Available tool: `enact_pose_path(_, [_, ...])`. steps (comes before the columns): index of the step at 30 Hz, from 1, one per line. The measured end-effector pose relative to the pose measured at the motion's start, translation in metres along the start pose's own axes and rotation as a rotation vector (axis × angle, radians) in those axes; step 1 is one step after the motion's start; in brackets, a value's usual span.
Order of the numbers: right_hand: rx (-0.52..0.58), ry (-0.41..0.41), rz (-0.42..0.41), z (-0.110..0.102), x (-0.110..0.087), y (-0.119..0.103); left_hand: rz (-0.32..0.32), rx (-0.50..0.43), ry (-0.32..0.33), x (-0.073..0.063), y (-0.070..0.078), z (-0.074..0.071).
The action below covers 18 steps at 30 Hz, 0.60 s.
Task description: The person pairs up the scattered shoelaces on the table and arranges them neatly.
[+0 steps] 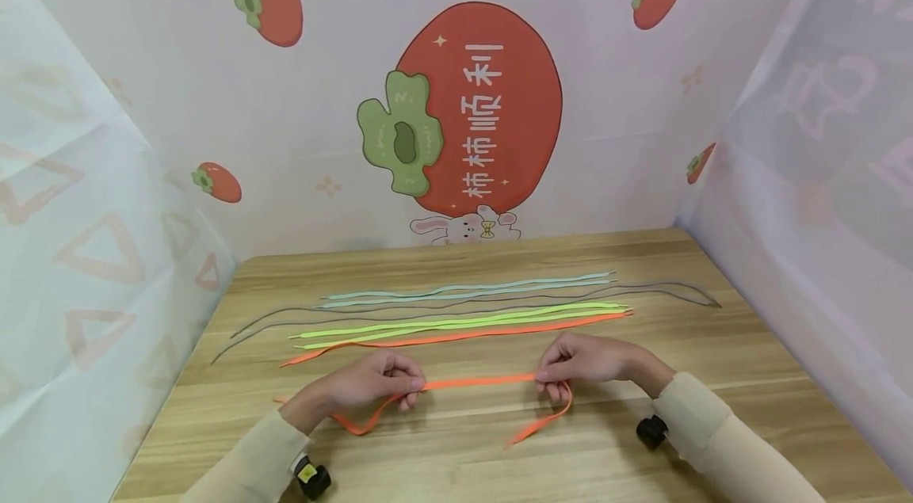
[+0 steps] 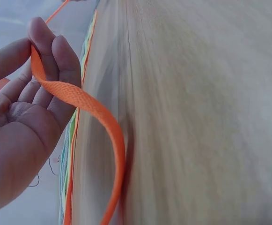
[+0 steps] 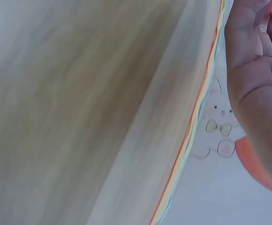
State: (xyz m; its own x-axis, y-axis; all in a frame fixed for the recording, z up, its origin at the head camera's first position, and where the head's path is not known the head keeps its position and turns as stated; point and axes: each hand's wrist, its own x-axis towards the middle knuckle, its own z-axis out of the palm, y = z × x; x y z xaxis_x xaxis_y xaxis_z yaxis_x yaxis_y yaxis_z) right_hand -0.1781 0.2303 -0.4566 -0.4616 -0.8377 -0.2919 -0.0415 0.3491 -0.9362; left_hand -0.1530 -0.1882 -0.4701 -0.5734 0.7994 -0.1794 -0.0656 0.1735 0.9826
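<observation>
An orange shoelace (image 1: 478, 382) is stretched straight between the two hands, a little above the wooden table. My left hand (image 1: 374, 380) pinches it between thumb and fingertips; in the left wrist view the flat orange lace (image 2: 86, 99) twists and curves down from that pinch. My right hand (image 1: 581, 360) pinches the other side, and a short tail hangs and curls below, its tip toward the front. In the right wrist view only part of the right hand (image 3: 260, 79) shows, with a bit of orange at the top edge.
Behind the hands lie a second orange shoelace (image 1: 456, 334), yellow-green laces (image 1: 464, 322), thin grey laces (image 1: 285, 325) and light blue laces (image 1: 471, 291), spread left to right across the wooden table (image 1: 456, 455). A white printed sheet (image 1: 321, 107) stands at the back and sides.
</observation>
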Motion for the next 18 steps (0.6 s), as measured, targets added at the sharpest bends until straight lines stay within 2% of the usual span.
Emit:
enact_pose_path(8, [0.032,0.04,0.05,-0.012,-0.021,0.011,0.038,-0.022,-0.01,-0.008,-0.002,-0.004])
enact_pose_path(18, [-0.017,0.106,0.06,-0.024,-0.044,0.026,0.031,0.021,0.035,-0.016,-0.005,-0.009])
